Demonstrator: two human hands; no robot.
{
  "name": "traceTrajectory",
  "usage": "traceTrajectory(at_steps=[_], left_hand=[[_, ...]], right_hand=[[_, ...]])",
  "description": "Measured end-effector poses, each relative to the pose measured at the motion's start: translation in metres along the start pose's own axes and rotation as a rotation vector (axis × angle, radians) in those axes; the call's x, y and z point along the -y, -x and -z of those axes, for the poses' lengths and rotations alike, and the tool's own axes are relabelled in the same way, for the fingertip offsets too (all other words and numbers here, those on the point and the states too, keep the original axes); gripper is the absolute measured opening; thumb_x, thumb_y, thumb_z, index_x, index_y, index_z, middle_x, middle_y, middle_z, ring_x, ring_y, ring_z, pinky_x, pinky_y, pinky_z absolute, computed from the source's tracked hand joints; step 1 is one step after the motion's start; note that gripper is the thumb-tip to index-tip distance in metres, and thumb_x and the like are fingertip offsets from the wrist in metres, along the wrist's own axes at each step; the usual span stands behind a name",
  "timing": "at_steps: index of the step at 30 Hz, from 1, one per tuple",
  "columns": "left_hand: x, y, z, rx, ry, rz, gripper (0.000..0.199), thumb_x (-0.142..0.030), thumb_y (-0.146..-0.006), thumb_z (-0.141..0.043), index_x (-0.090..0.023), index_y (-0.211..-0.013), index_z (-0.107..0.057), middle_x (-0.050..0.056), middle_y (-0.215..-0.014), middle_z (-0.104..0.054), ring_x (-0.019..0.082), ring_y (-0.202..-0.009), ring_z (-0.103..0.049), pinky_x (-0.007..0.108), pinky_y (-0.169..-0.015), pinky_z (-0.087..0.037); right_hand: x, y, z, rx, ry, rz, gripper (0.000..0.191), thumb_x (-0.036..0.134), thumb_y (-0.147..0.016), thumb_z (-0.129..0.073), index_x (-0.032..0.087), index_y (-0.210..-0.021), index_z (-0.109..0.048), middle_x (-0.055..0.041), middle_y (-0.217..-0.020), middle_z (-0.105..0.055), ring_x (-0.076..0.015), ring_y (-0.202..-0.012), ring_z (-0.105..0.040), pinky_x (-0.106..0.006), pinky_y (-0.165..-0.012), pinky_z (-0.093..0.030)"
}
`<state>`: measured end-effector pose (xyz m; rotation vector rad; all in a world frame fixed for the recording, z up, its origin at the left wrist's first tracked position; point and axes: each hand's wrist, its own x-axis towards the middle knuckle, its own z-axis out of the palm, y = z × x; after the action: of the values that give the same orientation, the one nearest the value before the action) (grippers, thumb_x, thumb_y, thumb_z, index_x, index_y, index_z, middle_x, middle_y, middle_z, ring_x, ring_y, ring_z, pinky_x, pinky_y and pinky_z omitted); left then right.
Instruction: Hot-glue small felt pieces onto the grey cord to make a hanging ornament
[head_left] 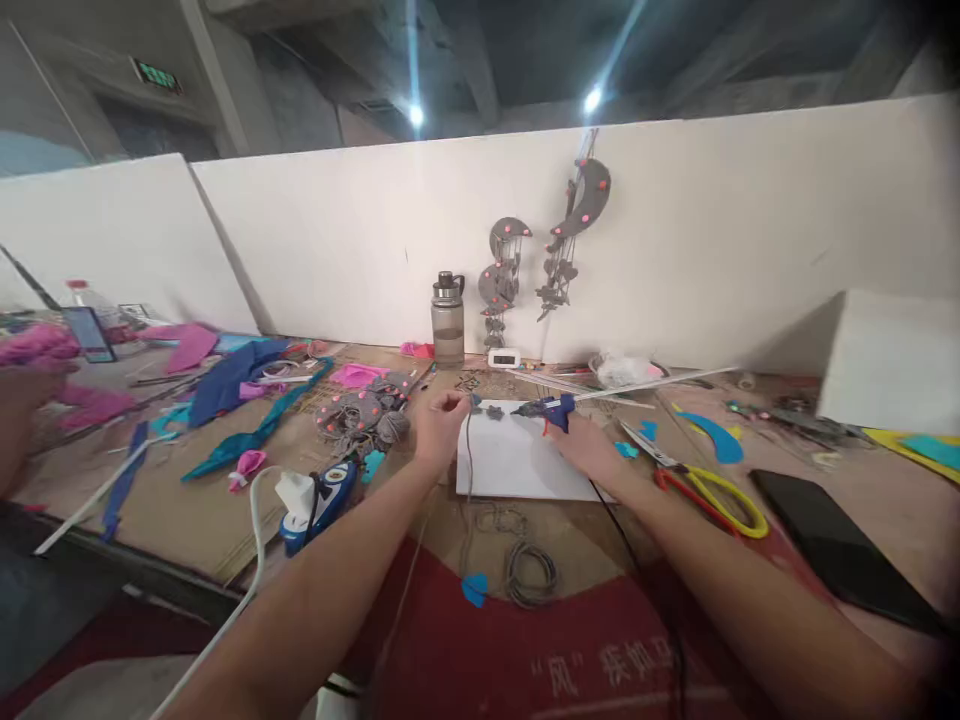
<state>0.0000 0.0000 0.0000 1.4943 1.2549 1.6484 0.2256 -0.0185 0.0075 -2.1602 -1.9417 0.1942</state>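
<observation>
My left hand (pixel 439 432) is closed in a pinch at the left edge of a white sheet (pixel 525 465). A small grey-blue piece (pixel 475 400) shows at its fingertips, and a grey cord (pixel 469 455) hangs down from there across the sheet. My right hand (pixel 581 447) grips a dark blue glue gun (pixel 558 413), its nozzle pointing left over the sheet. Between the nozzle and my left fingertips lies a small grey cutout (pixel 494 412). Below the sheet the cord runs to a loose coil (pixel 531 575), beside a blue scrap (pixel 474 589).
Scissors (pixel 705 490) and a black phone (pixel 836 540) lie on the right. A bottle (pixel 448 325) and a small white clock (pixel 504 358) stand behind. Left are grey felt pieces (pixel 364 410) and a blue-white power strip (pixel 321 505). Grey moon hangings (pixel 585 205) are on the white partition.
</observation>
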Motion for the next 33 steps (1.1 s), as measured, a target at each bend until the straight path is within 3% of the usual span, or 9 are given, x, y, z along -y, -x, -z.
traceTrajectory(at_steps=[4,7,11,14,16,19,22,27,33], left_hand=[[-0.013,0.006,-0.001,0.005,-0.157,-0.125,0.009,-0.021,-0.074,-0.059,-0.016,-0.07,-0.065,-0.001,-0.068,-0.065,0.011,-0.062,-0.055,0.022,-0.062,-0.043],[-0.02,0.008,0.0,0.0,-0.277,-0.252,0.009,-0.019,-0.075,-0.058,-0.017,-0.07,-0.065,-0.001,-0.068,-0.064,0.01,-0.058,-0.052,0.022,-0.059,-0.041],[-0.022,0.009,0.003,0.014,-0.371,-0.415,0.009,-0.016,-0.075,-0.058,-0.018,-0.067,-0.063,-0.001,-0.068,-0.064,0.01,-0.059,-0.052,0.022,-0.059,-0.04],[-0.024,0.009,0.004,0.028,-0.438,-0.528,0.01,-0.016,-0.076,-0.058,-0.018,-0.068,-0.063,0.001,-0.069,-0.064,0.011,-0.061,-0.053,0.023,-0.06,-0.04],[-0.026,0.01,0.005,0.04,-0.464,-0.594,0.009,-0.017,-0.076,-0.058,-0.018,-0.071,-0.064,0.002,-0.071,-0.064,0.012,-0.065,-0.054,0.024,-0.062,-0.04],[-0.03,0.011,0.006,0.059,-0.462,-0.665,0.009,-0.015,-0.076,-0.057,-0.019,-0.073,-0.064,0.002,-0.072,-0.063,0.013,-0.066,-0.054,0.024,-0.064,-0.041],[-0.034,0.01,0.006,0.035,-0.415,-0.645,0.009,-0.014,-0.076,-0.057,-0.018,-0.071,-0.063,0.0,-0.067,-0.06,0.012,-0.062,-0.052,0.024,-0.061,-0.04],[-0.035,0.009,0.004,-0.006,-0.296,-0.489,0.009,-0.015,-0.075,-0.058,-0.018,-0.067,-0.062,-0.001,-0.063,-0.06,0.011,-0.058,-0.051,0.023,-0.058,-0.04],[-0.028,0.009,-0.002,0.046,-0.133,-0.262,0.01,-0.023,-0.077,-0.058,-0.017,-0.073,-0.065,0.0,-0.068,-0.064,0.012,-0.061,-0.055,0.023,-0.059,-0.043]], right_hand=[[-0.005,0.004,0.006,0.035,0.128,0.023,0.056,0.052,-0.09,-0.033,0.006,-0.096,-0.064,-0.0243,-0.101,-0.066,-0.0316,-0.098,-0.062,-0.036,-0.079,-0.043],[-0.002,0.011,0.011,-0.149,0.146,0.061,0.044,0.047,-0.088,-0.042,0.009,-0.094,-0.062,-0.0232,-0.098,-0.065,-0.0316,-0.095,-0.061,-0.039,-0.079,-0.042],[0.02,0.026,0.017,-0.355,-0.274,0.293,0.018,0.034,-0.087,-0.043,0.017,-0.09,-0.051,-0.0132,-0.093,-0.063,-0.0236,-0.088,-0.058,-0.037,-0.079,-0.043],[0.047,0.035,0.015,-0.189,-0.835,0.399,0.017,0.037,-0.082,-0.05,0.022,-0.087,-0.043,-0.0059,-0.092,-0.062,-0.0187,-0.086,-0.058,-0.034,-0.078,-0.045],[0.065,0.038,0.011,-0.044,-1.161,0.369,0.026,0.037,-0.075,-0.057,0.024,-0.09,-0.04,-0.0034,-0.096,-0.062,-0.0169,-0.09,-0.058,-0.033,-0.08,-0.045],[0.084,0.035,0.004,0.105,-1.428,0.257,0.035,0.033,-0.07,-0.061,0.025,-0.095,-0.038,0.0023,-0.084,-0.059,-0.0135,-0.073,-0.057,-0.032,-0.072,-0.047],[0.089,0.028,-0.001,0.023,-1.343,0.214,0.027,0.034,-0.072,-0.059,0.024,-0.09,-0.042,0.0054,-0.073,-0.051,-0.011,-0.06,-0.048,-0.028,-0.059,-0.044],[0.083,0.027,0.0,-0.277,-1.0,0.383,0.011,0.032,-0.08,-0.052,0.021,-0.079,-0.05,0.0023,-0.072,-0.052,-0.0126,-0.065,-0.046,-0.027,-0.06,-0.037],[0.078,0.032,0.004,-0.384,-0.892,0.455,0.011,0.03,-0.082,-0.054,0.02,-0.077,-0.057,0.0017,-0.07,-0.054,-0.0126,-0.064,-0.046,-0.027,-0.062,-0.036]])
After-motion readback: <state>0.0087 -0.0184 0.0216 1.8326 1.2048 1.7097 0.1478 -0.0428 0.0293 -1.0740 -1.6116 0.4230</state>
